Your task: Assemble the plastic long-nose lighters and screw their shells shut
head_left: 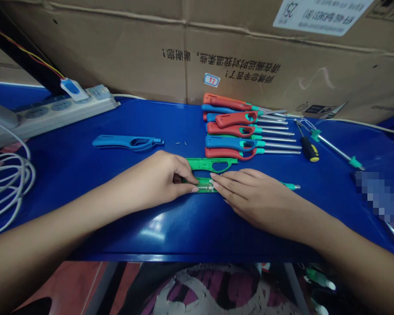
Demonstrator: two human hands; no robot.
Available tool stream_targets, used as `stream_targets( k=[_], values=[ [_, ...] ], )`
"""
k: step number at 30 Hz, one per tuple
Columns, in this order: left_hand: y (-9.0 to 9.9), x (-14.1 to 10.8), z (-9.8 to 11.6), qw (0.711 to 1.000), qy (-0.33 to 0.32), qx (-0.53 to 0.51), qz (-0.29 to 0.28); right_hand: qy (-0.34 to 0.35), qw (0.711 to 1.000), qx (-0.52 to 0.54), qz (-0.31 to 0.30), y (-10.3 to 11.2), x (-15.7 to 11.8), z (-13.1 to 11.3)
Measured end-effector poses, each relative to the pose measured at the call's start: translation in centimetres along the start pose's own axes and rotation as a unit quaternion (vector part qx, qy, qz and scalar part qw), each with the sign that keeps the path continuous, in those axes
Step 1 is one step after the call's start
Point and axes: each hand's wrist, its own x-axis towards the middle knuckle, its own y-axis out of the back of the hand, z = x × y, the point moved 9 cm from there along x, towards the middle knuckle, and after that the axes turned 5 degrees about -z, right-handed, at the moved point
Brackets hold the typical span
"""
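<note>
An opened green gas lighter (203, 184) lies on the blue table with its inner parts showing. My left hand (172, 177) is closed at its left end, thumb and forefinger against the inner parts; the shell's far end is hidden under it. Across the lighter's right part lies my right hand (249, 190), fingers stretched out and fingertips touching it. A teal nozzle tip (292, 186) sticks out beyond that hand. Just behind is the loose green shell half (216, 164), with a trigger opening; its left end is partly covered by my left hand.
Red and blue long-nosed lighters (230, 142) are stacked behind. A blue lighter body (126, 142) and two tiny pins (180, 143) lie left. A screwdriver (310, 149) and metal tube (338, 148) lie right. A power strip (52, 107), coiled cable (9, 188) and cardboard box (134, 48) stand around.
</note>
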Motion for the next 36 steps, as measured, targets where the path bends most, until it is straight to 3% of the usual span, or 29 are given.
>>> stream_targets(
  k=[4,10,15,18,22,26,30,36],
  values=[
    [0.1,0.0,0.1,1.000,-0.007,-0.005,0.008,0.000,1.000,0.012,-0.004,0.0,-0.1,0.1],
    [0.0,0.2,-0.8,0.998,0.049,-0.024,0.022,-0.016,0.998,0.066,0.007,0.2,0.1,0.6],
    [-0.1,0.1,-0.9,0.999,0.048,-0.008,0.024,-0.027,0.994,0.108,-0.002,0.1,0.1,0.8],
    [-0.1,-0.2,-0.9,0.998,0.047,0.022,0.026,-0.056,0.985,0.156,0.040,1.1,-0.1,1.9],
    [0.4,-0.7,0.1,0.995,0.038,0.081,0.045,-0.133,0.954,0.250,0.099,2.3,-0.9,4.6],
    [0.9,-1.2,2.2,0.989,0.001,0.114,0.089,-0.150,0.926,0.340,0.066,1.7,-1.2,5.6],
    [-0.6,-1.3,4.7,0.983,-0.110,0.122,0.083,-0.147,0.922,0.356,0.022,0.7,-1.0,5.6],
    [-2.7,-1.0,4.6,0.973,-0.159,0.146,0.085,-0.133,0.921,0.364,0.038,0.5,-0.7,5.7]
  ],
)
